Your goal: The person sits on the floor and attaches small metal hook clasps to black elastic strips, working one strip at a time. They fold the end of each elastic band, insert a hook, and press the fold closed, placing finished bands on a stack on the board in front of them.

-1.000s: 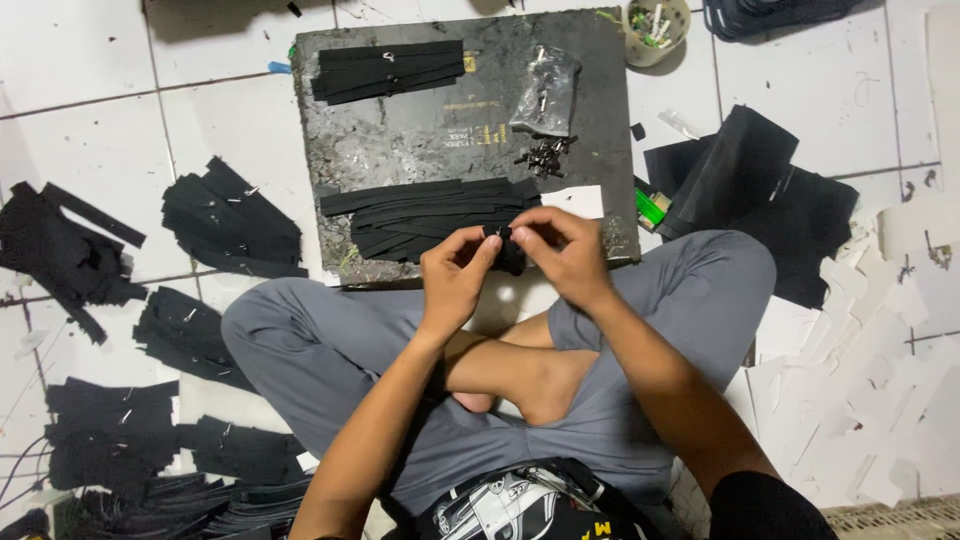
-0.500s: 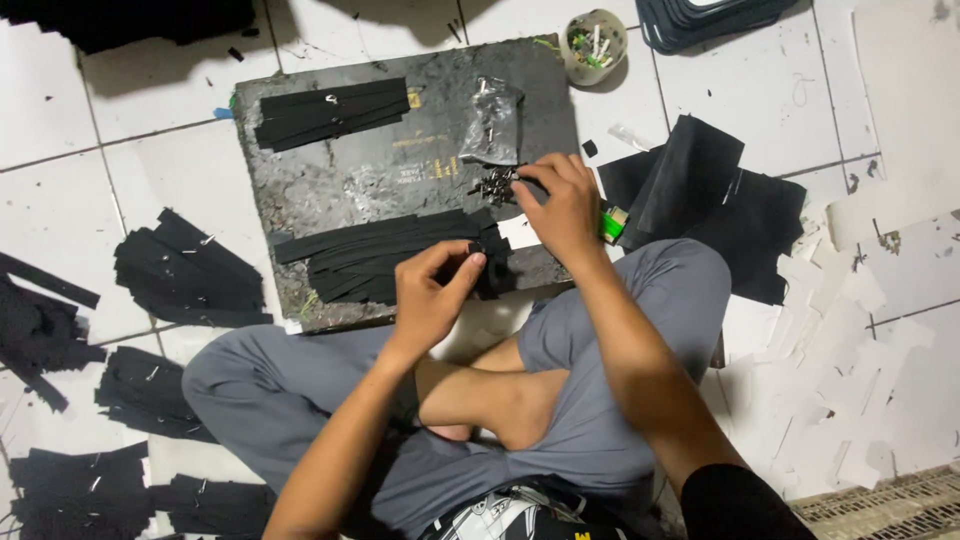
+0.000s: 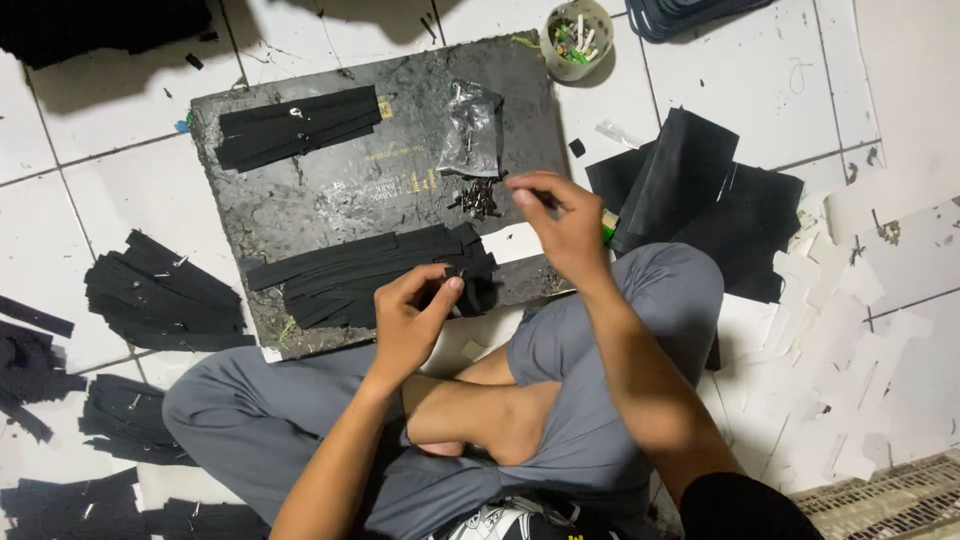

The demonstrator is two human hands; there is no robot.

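A person sits cross-legged on a white tiled floor (image 3: pixel 60 210) with a dark, scuffed work board (image 3: pixel 350 200) laid in front of the knees. The left hand (image 3: pixel 415 320) pinches the near end of a black strip (image 3: pixel 455 290), thumb and fingertips pressed together on it, right at the board's near edge. That strip belongs to a stack of black strips (image 3: pixel 370 270) whose long axis runs left to right across the board, rising slightly toward the right.

The right hand (image 3: pixel 560 230) hovers above the board's right side, fingers drawn together in a pinch; it seems to hold something small and dark, but the blur hides what it is. Just to its left, almost touching the fingertips, lies a little heap of small dark metal fasteners (image 3: pixel 480 197). So the fasteners lie left of and slightly beyond the right hand, much nearer to it than to the left hand, while the held strip sits below and left of them.

Above the heap a crumpled clear plastic bag (image 3: pixel 470 130) rests on the board. A second, shorter stack of strips (image 3: pixel 300 125) lies at the far left corner, next to a small gold-coloured label (image 3: pixel 385 107); faded gold lettering marks the board's middle. Beyond the far edge stands a round cup (image 3: pixel 577 38) of odds and ends. Black sheets (image 3: pixel 700 200) overlap on the floor to the right, with white paper scraps (image 3: pixel 850 330) beside them, and more strip bundles (image 3: pixel 160 290) lie to the left.
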